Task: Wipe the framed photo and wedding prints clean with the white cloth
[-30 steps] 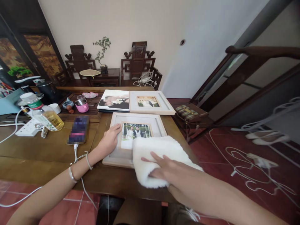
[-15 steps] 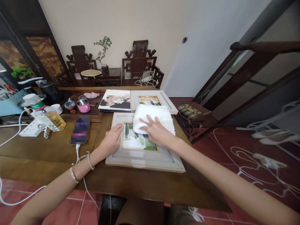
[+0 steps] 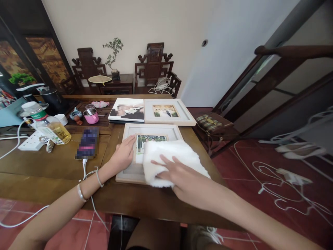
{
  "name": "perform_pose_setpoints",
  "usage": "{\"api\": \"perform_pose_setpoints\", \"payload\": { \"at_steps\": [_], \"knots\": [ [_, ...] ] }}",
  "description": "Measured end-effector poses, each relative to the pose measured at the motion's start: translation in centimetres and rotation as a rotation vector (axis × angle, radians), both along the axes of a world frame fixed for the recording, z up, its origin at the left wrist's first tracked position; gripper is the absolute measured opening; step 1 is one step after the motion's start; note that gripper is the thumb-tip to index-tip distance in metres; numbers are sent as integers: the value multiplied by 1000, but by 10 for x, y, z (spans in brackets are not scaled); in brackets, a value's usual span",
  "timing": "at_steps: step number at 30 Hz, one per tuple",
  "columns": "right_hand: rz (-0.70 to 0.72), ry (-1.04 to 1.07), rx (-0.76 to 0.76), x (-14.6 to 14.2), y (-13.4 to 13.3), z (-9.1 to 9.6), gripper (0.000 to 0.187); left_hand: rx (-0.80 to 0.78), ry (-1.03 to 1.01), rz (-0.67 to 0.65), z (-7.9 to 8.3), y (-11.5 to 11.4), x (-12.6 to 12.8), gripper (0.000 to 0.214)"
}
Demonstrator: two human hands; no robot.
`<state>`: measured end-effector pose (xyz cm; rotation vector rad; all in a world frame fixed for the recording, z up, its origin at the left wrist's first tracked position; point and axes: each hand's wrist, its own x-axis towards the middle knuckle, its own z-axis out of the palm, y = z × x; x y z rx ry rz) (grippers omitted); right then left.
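A light wooden picture frame with a photo lies flat at the near edge of the wooden table. My left hand rests flat on the frame's left side, fingers stretched out. My right hand lies spread on a fluffy white cloth, pressing it onto the frame's lower right part. The cloth covers much of the photo and the near right corner of the frame.
Behind lie a second frame and a photo album. To the left are a phone on a cable, a bottle of yellow liquid, a pink cup and a power strip. A stair rail stands at right.
My right hand has drawn the white cloth from the frame's far edge back toward me over the photo. One second ago it was also near me. The left hand stayed put.
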<state>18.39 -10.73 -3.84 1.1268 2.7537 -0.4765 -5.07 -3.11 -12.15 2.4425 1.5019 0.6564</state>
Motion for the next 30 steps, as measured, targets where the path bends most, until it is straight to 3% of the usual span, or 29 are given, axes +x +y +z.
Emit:
{"api": "perform_pose_setpoints", "payload": {
  "at_steps": [5,8,10,12,15,19,22,25,30],
  "knots": [
    [-83,1,297,-10,65,-34,66,-3,5,-15,-2,2,-2,49],
    [-100,-16,412,-14,101,-40,65,-8,-3,-33,-1,3,-2,50],
    [-77,-25,415,-17,110,-40,64,-3,-19,-36,-2,4,-3,51],
    [-48,-30,361,-20,104,-38,64,5,-35,-25,-3,4,-3,52],
    [-6,-24,221,-20,69,-28,67,13,-50,-5,-4,4,-2,53],
    [74,-10,-30,-14,12,0,68,2,-41,3,-2,1,0,53],
    [120,-2,-175,-11,-12,21,66,-5,-28,7,0,0,0,53],
    [109,28,-191,-14,-13,22,64,-4,-15,5,-1,1,-1,53],
    [9,87,57,-21,35,-14,69,22,-29,-19,-7,4,-3,54]
  ]
}}
